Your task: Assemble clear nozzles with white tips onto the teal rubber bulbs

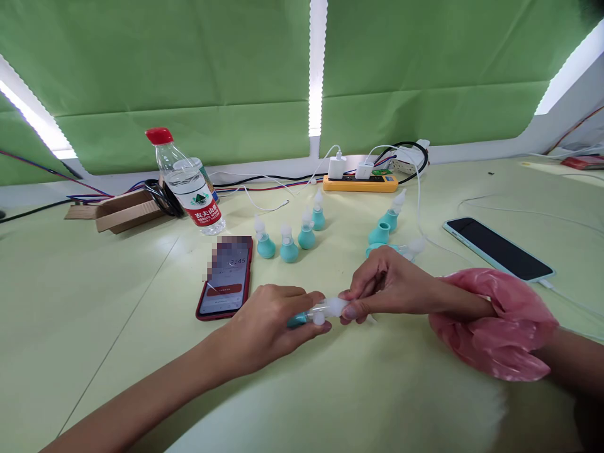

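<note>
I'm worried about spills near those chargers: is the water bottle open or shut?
Shut: the water bottle has its red cap on; how tightly, I cannot tell.

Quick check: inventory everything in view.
Held bulb piece: one, teal, clear and white, centre.
Standing bulbs: four, teal with whitish tips, left of centre.
Other bulbs: at least three, teal, right of centre, one lying.
Bottle: one, clear with red cap, back left.
Phones: two, red case left, pale case right.
Power strip: one, orange, back centre.
Charger plugs: two, white, on that strip.
Cables: several, mixed colours, mostly at the back.
Cardboard box: one, brown, back left.
Plastic bag: one, pink, around the right forearm.
Flat item: one, red, far right.
Panels: several, green, across the back.
Table: one, pale yellow, underneath.
Left grip: one, bare, at the teal end.
Right grip: one, bare, at the white end.
</note>
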Tool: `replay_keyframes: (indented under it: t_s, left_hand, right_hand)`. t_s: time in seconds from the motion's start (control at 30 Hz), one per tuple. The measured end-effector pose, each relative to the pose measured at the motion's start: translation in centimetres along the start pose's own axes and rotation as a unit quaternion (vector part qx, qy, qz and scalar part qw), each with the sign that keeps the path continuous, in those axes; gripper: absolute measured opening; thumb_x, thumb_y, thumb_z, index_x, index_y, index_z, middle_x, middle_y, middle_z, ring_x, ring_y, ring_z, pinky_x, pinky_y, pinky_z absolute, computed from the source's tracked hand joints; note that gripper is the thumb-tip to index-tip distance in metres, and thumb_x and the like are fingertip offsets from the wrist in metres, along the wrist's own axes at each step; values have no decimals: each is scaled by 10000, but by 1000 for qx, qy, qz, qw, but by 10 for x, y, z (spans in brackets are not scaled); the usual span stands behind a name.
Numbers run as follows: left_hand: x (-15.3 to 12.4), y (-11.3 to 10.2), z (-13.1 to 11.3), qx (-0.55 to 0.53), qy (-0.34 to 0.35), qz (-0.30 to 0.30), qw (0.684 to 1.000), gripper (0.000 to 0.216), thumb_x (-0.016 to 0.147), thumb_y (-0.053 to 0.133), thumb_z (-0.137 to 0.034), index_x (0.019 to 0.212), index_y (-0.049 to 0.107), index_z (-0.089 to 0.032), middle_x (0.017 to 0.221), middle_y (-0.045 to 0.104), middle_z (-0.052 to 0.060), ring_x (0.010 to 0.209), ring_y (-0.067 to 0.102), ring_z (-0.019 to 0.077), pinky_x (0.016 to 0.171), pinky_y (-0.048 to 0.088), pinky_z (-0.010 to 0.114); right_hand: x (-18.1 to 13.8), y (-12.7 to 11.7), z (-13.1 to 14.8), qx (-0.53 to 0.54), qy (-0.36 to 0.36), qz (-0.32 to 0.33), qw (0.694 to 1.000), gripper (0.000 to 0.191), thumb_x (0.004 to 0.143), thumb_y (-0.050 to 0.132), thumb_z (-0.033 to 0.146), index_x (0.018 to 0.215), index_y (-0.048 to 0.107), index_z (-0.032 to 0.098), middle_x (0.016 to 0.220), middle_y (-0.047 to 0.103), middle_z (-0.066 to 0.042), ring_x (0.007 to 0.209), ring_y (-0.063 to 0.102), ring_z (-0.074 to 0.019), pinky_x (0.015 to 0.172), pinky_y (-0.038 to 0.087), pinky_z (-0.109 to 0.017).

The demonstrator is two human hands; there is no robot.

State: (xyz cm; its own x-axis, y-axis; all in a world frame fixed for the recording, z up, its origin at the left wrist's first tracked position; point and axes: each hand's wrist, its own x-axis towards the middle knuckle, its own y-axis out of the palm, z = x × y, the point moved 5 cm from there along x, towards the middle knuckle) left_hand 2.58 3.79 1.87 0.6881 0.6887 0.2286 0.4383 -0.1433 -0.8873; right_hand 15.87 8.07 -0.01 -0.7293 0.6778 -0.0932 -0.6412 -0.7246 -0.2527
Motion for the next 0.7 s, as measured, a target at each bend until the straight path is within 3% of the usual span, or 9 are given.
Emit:
replay_keyframes:
  t_s: [0.2, 0.33, 0.43, 0.7]
  left_hand:
    - [2, 1, 3, -150, -53, 41, 986, 242, 759, 504, -332, 826, 633, -139, 591, 549, -13, 519, 423, 67, 491, 351, 173]
    - [2, 1, 3, -165, -62, 19, 984, 251, 778, 475, -330, 821, 632, -138, 591, 539, -5, 522, 395, 68, 480, 338, 176]
    - [1, -2, 1, -135, -40, -14, 990, 251, 800, 442, -310, 824, 620, -135, 581, 528, 10, 513, 401, 75, 492, 344, 189]
    - [-6, 1, -5, -88, 28, -61, 994, 224, 810, 423, -253, 903, 581, -123, 620, 549, 33, 509, 455, 79, 475, 359, 184]
  right_hand:
    - [-7, 1, 8, -106, -82, -32, 990, 230, 606, 660, 353, 679, 682, 137, 506, 609, -9, 408, 471, -65, 350, 356, -181]
    - [-9, 0, 12, -132, -114, -85, 981, 220, 616, 653, 362, 626, 671, 143, 497, 597, -8, 427, 479, -72, 376, 373, -189]
    - [-8, 2, 11, -99, -106, -99, 984, 249, 595, 661, 389, 589, 655, 139, 500, 599, -11, 424, 488, -73, 381, 388, -188]
    - [-3, 7, -2, 49, -44, -39, 997, 247, 559, 686, 368, 553, 618, 131, 546, 634, -24, 474, 571, -98, 408, 447, -174]
